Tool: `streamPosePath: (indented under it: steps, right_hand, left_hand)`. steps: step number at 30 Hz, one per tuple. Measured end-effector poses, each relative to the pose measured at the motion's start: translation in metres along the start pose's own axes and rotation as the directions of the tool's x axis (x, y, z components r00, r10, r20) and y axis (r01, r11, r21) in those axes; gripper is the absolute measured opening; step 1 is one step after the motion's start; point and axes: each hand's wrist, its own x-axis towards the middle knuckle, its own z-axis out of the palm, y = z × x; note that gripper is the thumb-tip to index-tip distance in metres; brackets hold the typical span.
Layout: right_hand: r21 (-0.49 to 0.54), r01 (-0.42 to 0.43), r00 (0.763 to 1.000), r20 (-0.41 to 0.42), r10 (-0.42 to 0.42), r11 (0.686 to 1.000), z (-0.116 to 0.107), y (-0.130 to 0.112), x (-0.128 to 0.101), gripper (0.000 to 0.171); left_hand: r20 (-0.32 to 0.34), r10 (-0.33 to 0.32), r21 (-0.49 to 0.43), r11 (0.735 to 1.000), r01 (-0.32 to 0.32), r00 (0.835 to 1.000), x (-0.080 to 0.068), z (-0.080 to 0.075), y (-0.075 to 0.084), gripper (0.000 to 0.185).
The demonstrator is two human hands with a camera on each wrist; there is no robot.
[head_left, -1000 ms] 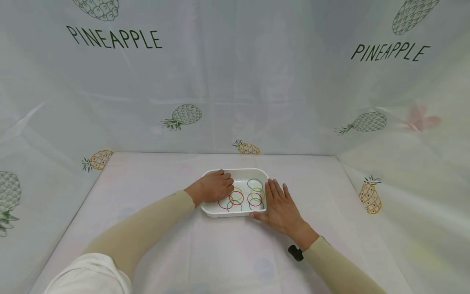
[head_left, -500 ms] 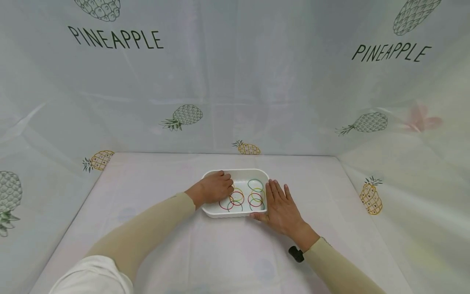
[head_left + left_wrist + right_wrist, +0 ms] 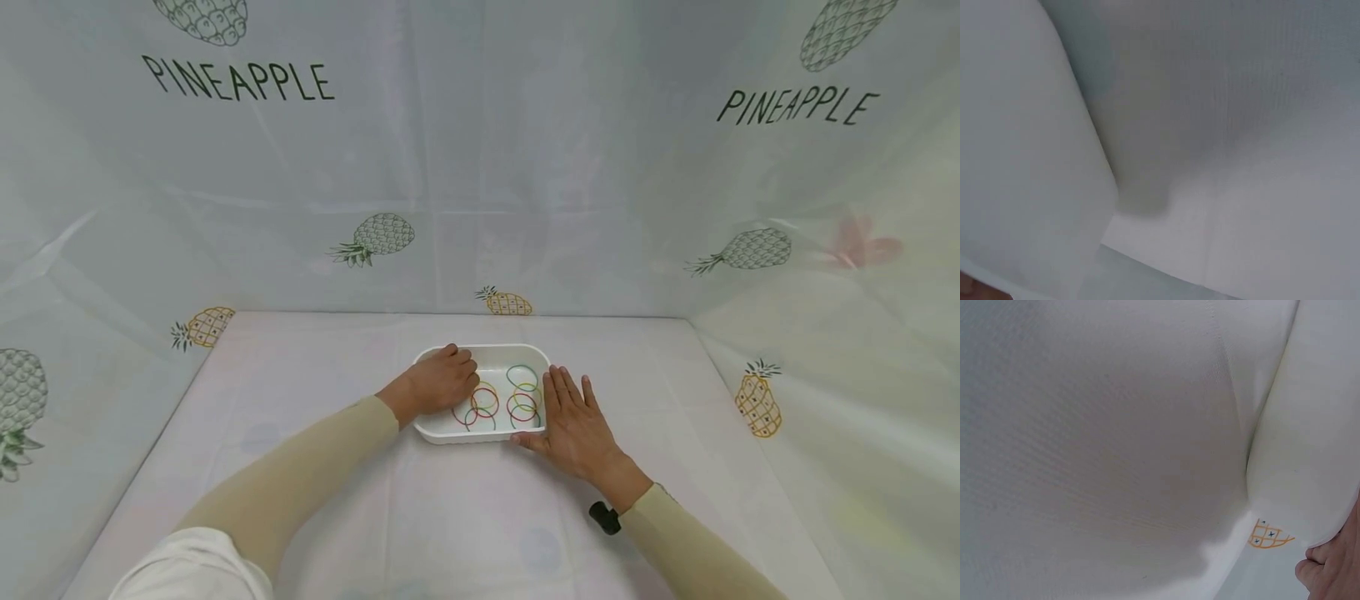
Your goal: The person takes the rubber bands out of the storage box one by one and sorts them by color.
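Head view, just below the middle of the frame: there's a white tray (image 3: pixel 517 353) sitting on the table (image 3: pixel 315 367), with a bunch of colored rubber bands (image 3: pixel 497 402) lying loose inside it, red, green, yellow and a blue one, some overlapping each other.

The left hand (image 3: pixel 438 382) comes in from the lower left and sits over the left end of the tray, knuckles up, fingers curled down into it right at the leftmost bands. Looks like the fingertips are on or at a band, but they're hidden under the hand, so I can't tell if it's actually pinching one or just touching.

The right hand (image 3: pixel 572 421) lies flat and relaxed on the table, fingers straight and together, pressed along the right outside wall of the tray, with the thumb at the tray's near right corner. Not holding anything. There's a small black thing (image 3: pixel 604 517) at that wrist, by the beige sleeve (image 3: pixel 690 550).

The table is covered in a pale cloth, and the backdrop (image 3: pixel 480 167) around it is printed with pineapples and the word PINEAPPLE at the upper left and upper right.

The wrist views are almost useless: just white blurry surfaces up close. The right wrist one has a bit of finger (image 3: pixel 1335 575) at the lower right and an orange pineapple print (image 3: pixel 1270 535) beside it.
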Motion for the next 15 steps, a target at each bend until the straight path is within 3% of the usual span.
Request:
streamPosePath:
  steps: [15]
  right_hand:
    - [0.066,-0.043,0.999,0.002,0.043,0.997,-0.001,0.004,0.002,0.119]
  left_hand:
    - [-0.162,-0.039,0.029,0.999,0.044,0.986,-0.016,-0.007,-0.008,0.01]
